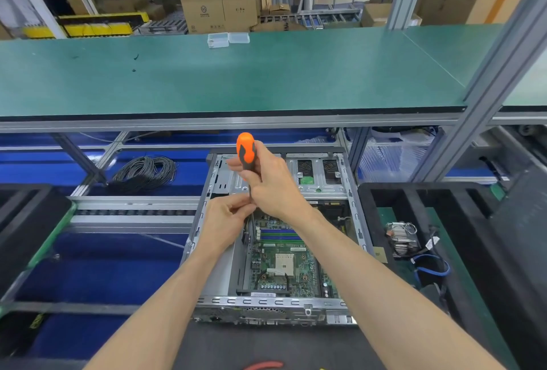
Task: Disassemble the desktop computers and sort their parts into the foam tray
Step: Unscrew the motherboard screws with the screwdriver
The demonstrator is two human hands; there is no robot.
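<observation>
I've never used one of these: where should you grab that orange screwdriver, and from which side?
Judging by its pose, grip the screwdriver by the fat orange handle, coming from the right as the right hand does. It stands nearly upright over the computer case, leaving the thin shaft for guiding.

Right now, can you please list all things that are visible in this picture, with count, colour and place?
computer case: one, silver, open, centre of the bench
motherboard: one, green, inside the case
screwdriver: one, orange and black handle, upright over the case
cable coil: one, grey, left of the case
foam tray: one, black, right of the case
heatsink: one, silver, in the foam tray
blue cable: one, in the tray, near the heatsink
plastic boxes: two, clear, far edge of the green shelf
cardboard boxes: many, brown, background
hands: right hand grips the screwdriver; left hand pinches its shaft
</observation>
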